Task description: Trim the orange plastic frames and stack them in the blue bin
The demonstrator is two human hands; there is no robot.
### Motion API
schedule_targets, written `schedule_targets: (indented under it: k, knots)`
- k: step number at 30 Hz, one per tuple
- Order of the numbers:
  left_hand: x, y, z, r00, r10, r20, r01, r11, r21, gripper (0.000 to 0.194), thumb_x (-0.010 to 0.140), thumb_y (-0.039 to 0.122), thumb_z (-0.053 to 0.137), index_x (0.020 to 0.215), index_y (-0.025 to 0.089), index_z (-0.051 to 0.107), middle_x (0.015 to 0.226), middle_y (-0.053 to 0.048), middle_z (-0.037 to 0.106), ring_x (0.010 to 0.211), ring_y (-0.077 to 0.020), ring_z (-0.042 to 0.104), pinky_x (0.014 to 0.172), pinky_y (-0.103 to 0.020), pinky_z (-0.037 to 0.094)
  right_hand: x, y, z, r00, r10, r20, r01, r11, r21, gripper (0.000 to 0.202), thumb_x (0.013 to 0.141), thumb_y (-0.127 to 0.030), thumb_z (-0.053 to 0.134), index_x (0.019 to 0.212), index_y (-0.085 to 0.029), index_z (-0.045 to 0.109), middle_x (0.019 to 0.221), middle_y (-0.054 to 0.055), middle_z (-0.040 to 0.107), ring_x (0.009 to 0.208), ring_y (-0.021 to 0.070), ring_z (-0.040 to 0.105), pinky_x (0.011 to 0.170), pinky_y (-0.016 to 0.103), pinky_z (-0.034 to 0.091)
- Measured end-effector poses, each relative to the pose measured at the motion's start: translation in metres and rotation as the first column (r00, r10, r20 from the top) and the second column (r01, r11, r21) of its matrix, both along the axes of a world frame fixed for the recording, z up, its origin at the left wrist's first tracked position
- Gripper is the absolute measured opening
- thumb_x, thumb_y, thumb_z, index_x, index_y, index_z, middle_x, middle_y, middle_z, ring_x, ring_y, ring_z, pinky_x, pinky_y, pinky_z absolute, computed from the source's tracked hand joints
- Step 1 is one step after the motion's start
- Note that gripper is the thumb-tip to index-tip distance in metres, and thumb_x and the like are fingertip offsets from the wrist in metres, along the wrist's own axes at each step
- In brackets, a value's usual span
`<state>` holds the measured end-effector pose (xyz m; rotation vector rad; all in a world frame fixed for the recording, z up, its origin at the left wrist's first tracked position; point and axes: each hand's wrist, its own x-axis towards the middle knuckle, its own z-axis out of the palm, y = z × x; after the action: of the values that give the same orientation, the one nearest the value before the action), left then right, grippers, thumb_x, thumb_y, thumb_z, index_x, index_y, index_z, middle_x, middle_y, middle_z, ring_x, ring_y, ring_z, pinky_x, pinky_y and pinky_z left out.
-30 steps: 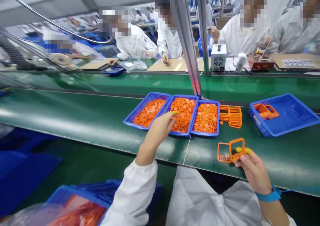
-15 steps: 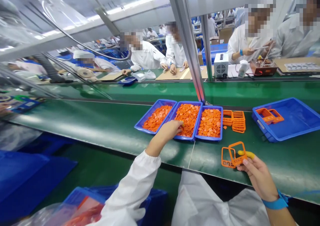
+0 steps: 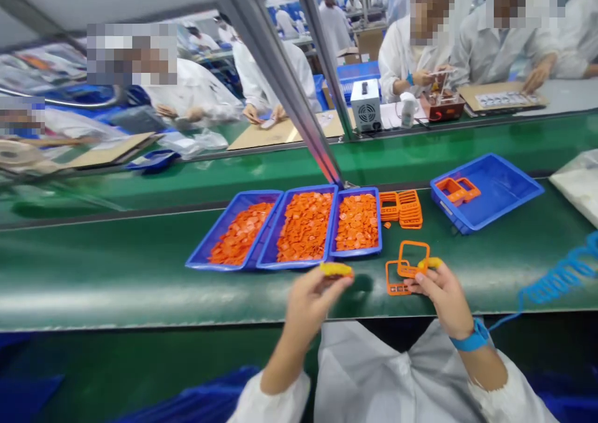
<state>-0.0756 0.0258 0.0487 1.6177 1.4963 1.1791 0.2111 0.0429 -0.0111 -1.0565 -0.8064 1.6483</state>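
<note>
My left hand [image 3: 311,298] is closed in a pinch in front of the blue trays, a yellow cover on one fingertip. A sliver of a small orange plastic piece [image 3: 349,275] shows between its thumb and finger. To the right, my right hand [image 3: 441,292] grips an orange plastic frame [image 3: 413,243] by its lower edge and holds it tilted up. A second orange frame [image 3: 397,291] is just left of it, partly overlapped; whether my fingers touch that one I cannot tell. A yellow cover and a blue wrist strap [image 3: 471,339] are on this hand and wrist.
Three blue trays of small orange pieces, a left tray [image 3: 199,258], middle tray [image 3: 266,258] and right tray [image 3: 379,236], stand side by side. Stacked orange frames [image 3: 410,210] sit beside them. Another blue tray [image 3: 504,192] holds a few frames. A coiled blue cord [image 3: 555,283] runs right. Co-workers sit opposite.
My left hand has come out of the middle tray toward me with a small orange piece. My right hand still holds the frame. The view has turned.
</note>
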Motion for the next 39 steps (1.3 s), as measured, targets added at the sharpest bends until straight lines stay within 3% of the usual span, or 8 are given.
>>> schedule_targets:
  k: [4, 9, 13, 20, 28, 33, 39]
  knots:
    - [0.066, -0.026, -0.033, 0.977, 0.076, 0.202, -0.053, 0.992, -0.116, 0.021, 0.101, 0.043, 0.082, 0.104, 0.023, 0.088, 0.099, -0.008, 0.086, 0.092, -0.0256, 0.084, 0.086, -0.04, 0.072, -0.014, -0.012, 0.006, 1.0, -0.01, 0.023, 0.009, 0.999, 0.04, 0.051, 0.093, -0.066, 0.089, 0.117, -0.025, 0.069, 0.111, 0.008, 0.085, 0.102, 0.0316, 0.085, 0.095, 0.049, 0.072]
    - [0.097, -0.027, -0.046, 0.95, 0.134, 0.281, -0.121, 0.991, -0.063, 0.019, 0.097, 0.044, 0.086, 0.1, 0.025, 0.09, 0.136, -0.012, 0.075, 0.117, -0.0267, 0.077, 0.103, -0.043, 0.068, -0.025, -0.03, 0.005, 0.999, -0.012, 0.043, 0.01, 0.998, 0.057, 0.046, 0.098, -0.062, 0.085, 0.119, -0.024, 0.072, 0.114, 0.009, 0.085, 0.104, 0.0292, 0.084, 0.094, 0.044, 0.071]
    - [0.105, -0.026, -0.043, 0.913, 0.157, 0.376, -0.099, 0.981, -0.17, 0.022, 0.095, 0.045, 0.086, 0.099, 0.023, 0.091, 0.133, -0.013, 0.079, 0.119, -0.0297, 0.08, 0.101, -0.041, 0.068, -0.029, -0.039, 0.006, 1.0, 0.023, 0.02, -0.025, 0.997, 0.069, 0.043, 0.102, -0.059, 0.083, 0.123, -0.024, 0.071, 0.116, 0.008, 0.086, 0.104, 0.0279, 0.083, 0.092, 0.042, 0.071]
    - [0.113, -0.028, -0.039, 0.848, 0.23, 0.478, -0.107, 0.957, -0.269, 0.026, 0.087, 0.039, 0.092, 0.104, 0.021, 0.087, 0.098, -0.009, 0.087, 0.089, -0.0264, 0.085, 0.081, -0.036, 0.071, -0.033, -0.043, 0.011, 1.0, 0.01, -0.001, -0.01, 0.996, 0.087, 0.043, 0.099, -0.06, 0.085, 0.121, -0.024, 0.073, 0.112, 0.008, 0.086, 0.105, 0.0282, 0.083, 0.095, 0.043, 0.069]
    - [0.112, -0.036, -0.043, 0.804, 0.246, 0.541, -0.095, 0.952, -0.292, 0.036, 0.095, 0.048, 0.087, 0.116, 0.019, 0.081, 0.105, -0.01, 0.084, 0.096, -0.0255, 0.084, 0.085, -0.035, 0.07, -0.034, -0.038, 0.015, 0.999, 0.004, -0.043, -0.003, 0.999, 0.032, 0.049, 0.088, -0.062, 0.094, 0.111, -0.023, 0.075, 0.099, 0.006, 0.085, 0.088, 0.024, 0.082, 0.085, 0.038, 0.069]
    - [0.105, -0.038, -0.043, 0.791, 0.219, 0.571, -0.07, 0.96, -0.27, 0.045, 0.092, 0.039, 0.091, 0.131, 0.024, 0.075, 0.108, -0.007, 0.083, 0.11, -0.0254, 0.082, 0.092, -0.033, 0.069, -0.036, -0.037, 0.017, 1.0, 0.004, -0.028, -0.003, 0.999, 0.05, 0.047, 0.087, -0.063, 0.095, 0.105, -0.023, 0.076, 0.091, 0.004, 0.083, 0.082, 0.0214, 0.079, 0.079, 0.034, 0.068]
    - [0.104, -0.034, -0.049, 0.822, 0.17, 0.544, 0.01, 0.95, -0.312, 0.028, 0.093, 0.038, 0.088, 0.111, 0.018, 0.079, 0.102, -0.008, 0.084, 0.093, -0.0236, 0.084, 0.082, -0.033, 0.071, -0.04, -0.036, 0.011, 0.999, 0.042, 0.0, -0.042, 0.999, 0.026, 0.051, 0.087, -0.065, 0.093, 0.109, -0.023, 0.076, 0.1, 0.006, 0.085, 0.09, 0.0251, 0.082, 0.087, 0.04, 0.07]
